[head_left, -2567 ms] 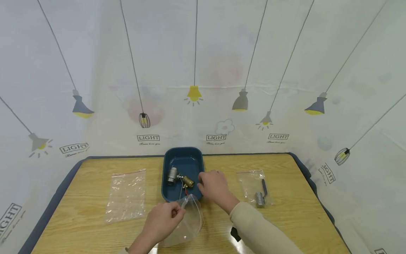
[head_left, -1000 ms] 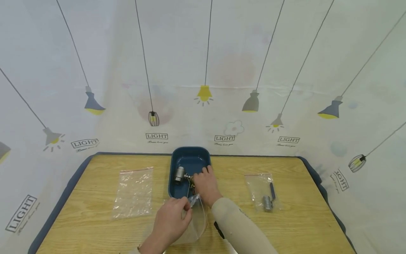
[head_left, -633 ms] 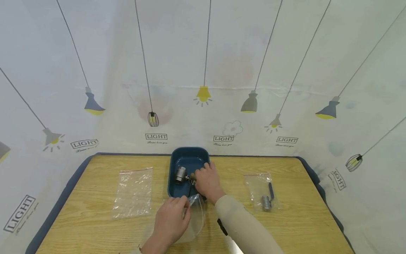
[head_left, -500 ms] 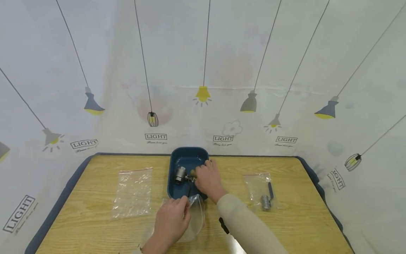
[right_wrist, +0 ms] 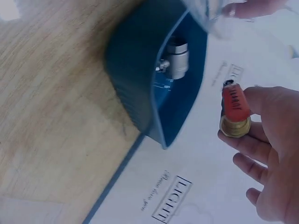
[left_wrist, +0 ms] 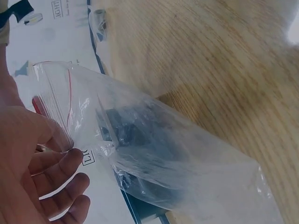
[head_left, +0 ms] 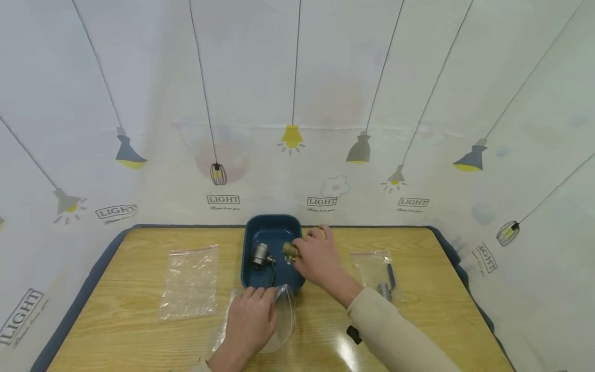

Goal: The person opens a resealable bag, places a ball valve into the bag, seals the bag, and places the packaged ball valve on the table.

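Logging left to right: pale wall covering (head_left: 153, 103) fills the upper frame, printed with hanging lamps and LIGHT lettering, flower outline right of centre. Below it we have a light wood-grain table (head_left: 135, 289), dark blue border (head_left: 76, 292) along its left, far and right sides. Centre-left, a flat clear zip bag (head_left: 190, 281). Lower centre, the left hand (head_left: 251, 320) pinches the mouth of an open clear bag (head_left: 284, 323) between thumb and index finger, other fingers bent. Middle of frame: blue tray (head_left: 274, 227) at the far edge, silver valve (head_left: 260, 255) lying in its left half. The right hand (head_left: 321, 258) pinches the brass valve (head_left: 290, 250) over the tray's right side, thumb against its red handle (right_wrist: 236, 103). Glare (head_left: 346, 349) on the wood, lower right of centre. Centre-right, we tag another clear bag (head_left: 367, 266), silver fitting (head_left: 384, 291) and blue handle (head_left: 391, 276) inside.
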The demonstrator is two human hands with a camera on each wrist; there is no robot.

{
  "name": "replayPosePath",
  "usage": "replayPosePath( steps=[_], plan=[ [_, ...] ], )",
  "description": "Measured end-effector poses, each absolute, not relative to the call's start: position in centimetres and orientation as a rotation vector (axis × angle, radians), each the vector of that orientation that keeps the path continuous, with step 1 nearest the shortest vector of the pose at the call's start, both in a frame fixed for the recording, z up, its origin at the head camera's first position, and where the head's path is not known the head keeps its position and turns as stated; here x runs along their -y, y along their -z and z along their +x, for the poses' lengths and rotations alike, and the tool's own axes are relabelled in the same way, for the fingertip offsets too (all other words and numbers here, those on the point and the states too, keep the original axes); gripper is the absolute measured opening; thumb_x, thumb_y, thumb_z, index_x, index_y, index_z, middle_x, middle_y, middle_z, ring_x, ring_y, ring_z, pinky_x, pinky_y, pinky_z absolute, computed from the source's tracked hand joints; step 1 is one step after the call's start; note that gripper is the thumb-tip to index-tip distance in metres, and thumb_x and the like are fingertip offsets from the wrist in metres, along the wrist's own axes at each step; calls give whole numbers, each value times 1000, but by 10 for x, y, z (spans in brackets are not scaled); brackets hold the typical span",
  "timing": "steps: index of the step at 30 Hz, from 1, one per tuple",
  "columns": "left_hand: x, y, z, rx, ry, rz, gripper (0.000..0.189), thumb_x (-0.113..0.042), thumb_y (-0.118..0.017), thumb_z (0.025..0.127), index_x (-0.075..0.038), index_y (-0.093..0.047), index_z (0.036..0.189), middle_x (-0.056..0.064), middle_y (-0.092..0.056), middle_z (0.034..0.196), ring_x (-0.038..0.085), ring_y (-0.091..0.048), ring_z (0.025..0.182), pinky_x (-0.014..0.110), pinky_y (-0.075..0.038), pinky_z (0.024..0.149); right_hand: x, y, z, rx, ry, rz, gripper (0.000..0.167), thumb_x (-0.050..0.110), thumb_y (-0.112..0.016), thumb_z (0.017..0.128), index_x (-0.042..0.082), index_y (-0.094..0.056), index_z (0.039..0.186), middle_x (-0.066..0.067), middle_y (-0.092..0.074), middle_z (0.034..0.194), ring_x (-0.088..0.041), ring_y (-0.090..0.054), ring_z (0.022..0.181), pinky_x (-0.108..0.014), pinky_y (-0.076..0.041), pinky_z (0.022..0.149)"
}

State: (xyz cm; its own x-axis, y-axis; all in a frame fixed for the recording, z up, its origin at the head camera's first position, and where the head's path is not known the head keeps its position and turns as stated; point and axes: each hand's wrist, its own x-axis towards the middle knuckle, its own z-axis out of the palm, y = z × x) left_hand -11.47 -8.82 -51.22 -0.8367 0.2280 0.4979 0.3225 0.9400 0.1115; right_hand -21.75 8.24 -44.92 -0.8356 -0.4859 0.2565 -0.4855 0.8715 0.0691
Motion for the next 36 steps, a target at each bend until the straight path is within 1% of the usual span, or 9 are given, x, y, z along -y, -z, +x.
replayPosePath(
  steps=[3,10,17,22,26,30,36],
  plan=[
    [88,513,-116,2592,242,-401,22,-20,-74,71,-18,-71,93,-2,-68,76,17,-59,66,30,-44,56,-89,443,-207,2764,-52,771,27,24,-64,84,24,-71,110,5,-73,97,-21,-57,104,-47,-32,107],
    [87,513,-115,2596,242,-392,29,-18,-74,67,-17,-71,96,-1,-69,78,19,-61,69,32,-46,57,-102,435,-183,2744,-53,823,27,31,-67,84,25,-70,110,8,-73,100,-19,-58,104,-45,-35,105],
    [86,512,-114,2651,266,-379,32,-14,-74,69,-16,-72,101,0,-71,83,18,-64,70,32,-50,57,-114,432,-167,2722,-89,864,24,32,-70,82,27,-71,105,10,-73,95,-18,-58,100,-45,-37,103],
    [84,512,-115,2662,271,-364,33,-11,-74,69,-16,-72,101,0,-73,82,17,-63,66,29,-48,52,-120,433,-157,2739,-79,902,25,35,-70,82,28,-71,106,10,-73,97,-17,-58,102,-44,-37,104],
    [83,514,-115,2632,267,-358,33,-9,-74,68,-16,-72,100,0,-74,79,17,-63,62,29,-44,46,-122,434,-148,2758,-72,926,25,37,-71,80,29,-71,105,12,-72,96,-16,-58,101,-42,-36,103],
    [81,514,-116,2624,253,-343,30,-9,-72,68,-19,-73,97,0,-72,72,17,-61,58,30,-40,41,-124,437,-138,2781,-110,974,22,36,-71,80,29,-70,101,12,-71,92,-14,-57,98,-42,-36,103],
    [79,513,-115,2609,237,-323,23,-9,-72,69,-20,-73,89,0,-68,65,17,-59,56,31,-39,39,-120,443,-129,2764,-111,1052,23,33,-71,78,29,-70,101,13,-70,91,-14,-56,95,-40,-37,103]
  ],
)
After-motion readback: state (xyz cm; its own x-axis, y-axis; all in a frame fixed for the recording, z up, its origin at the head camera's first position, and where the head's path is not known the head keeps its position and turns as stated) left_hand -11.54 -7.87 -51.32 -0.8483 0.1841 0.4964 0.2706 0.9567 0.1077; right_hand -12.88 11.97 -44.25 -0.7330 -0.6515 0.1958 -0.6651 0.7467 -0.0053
